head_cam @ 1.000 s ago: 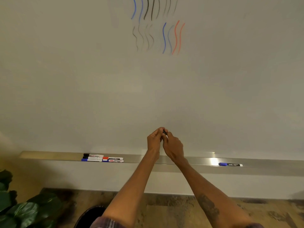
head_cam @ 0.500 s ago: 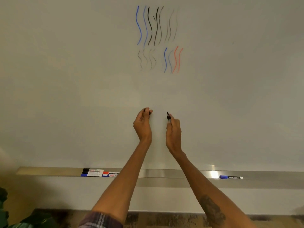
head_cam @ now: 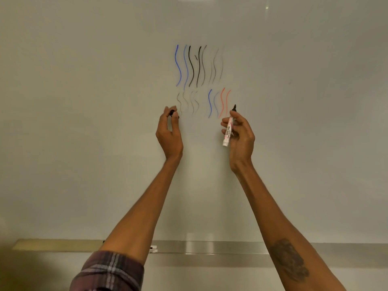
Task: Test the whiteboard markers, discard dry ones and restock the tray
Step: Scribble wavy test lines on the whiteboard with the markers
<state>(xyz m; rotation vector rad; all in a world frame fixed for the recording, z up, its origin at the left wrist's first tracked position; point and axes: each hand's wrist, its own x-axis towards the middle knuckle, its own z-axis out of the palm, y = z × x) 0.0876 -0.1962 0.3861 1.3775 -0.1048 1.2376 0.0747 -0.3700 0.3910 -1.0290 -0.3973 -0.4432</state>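
My right hand (head_cam: 239, 135) grips an uncapped white marker (head_cam: 228, 131) with its black tip pointing up, just right of the red test lines on the whiteboard (head_cam: 84, 101). My left hand (head_cam: 169, 133) pinches the marker's black cap (head_cam: 173, 113) in its fingertips, below the faint grey lines. Wavy blue, black, grey and red test strokes (head_cam: 199, 68) fill the board above both hands. The metal marker tray (head_cam: 210, 247) runs along the bottom; my left forearm hides most of the markers (head_cam: 153, 248) lying in it.
A plaid sleeve (head_cam: 109, 271) covers my left upper arm at the bottom. The tray's left end (head_cam: 52, 244) shows bare metal. Wide blank whiteboard lies on both sides of the strokes.
My hands pulled the cap off the marker near the tray, then separated and rose up to the test strokes. The view tilted upward with them.
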